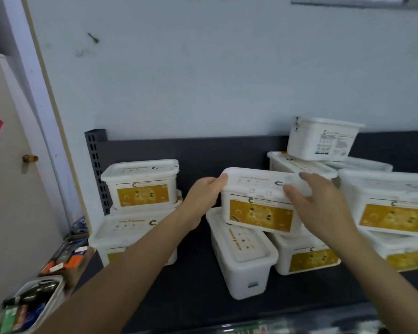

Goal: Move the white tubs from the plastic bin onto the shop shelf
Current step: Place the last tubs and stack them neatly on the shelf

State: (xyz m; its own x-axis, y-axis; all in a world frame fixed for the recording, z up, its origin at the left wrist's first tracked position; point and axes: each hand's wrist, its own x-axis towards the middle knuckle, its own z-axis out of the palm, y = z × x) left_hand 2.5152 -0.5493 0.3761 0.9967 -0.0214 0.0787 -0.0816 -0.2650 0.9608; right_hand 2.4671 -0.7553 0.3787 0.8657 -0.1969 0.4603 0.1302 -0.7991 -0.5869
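I hold a white tub with a yellow label (258, 201) above the dark shop shelf (193, 280). My left hand (204, 201) grips its left end. My right hand (316, 203) lies over its right front corner and lid. The tub sits tilted on top of a tub turned end-on (241, 256) and another tub (304, 256). Two stacked tubs (140, 186) stand at the shelf's left. Several more tubs (391, 208) are piled at the right, one (322, 139) on top at the back. The plastic bin is out of view.
A slotted metal upright (97, 169) marks the shelf's left end, against a pale wall. A door with a round knob (30, 158) is at the far left. Below left are a cardboard box of small packs (68, 256) and a white tray of items (27, 307).
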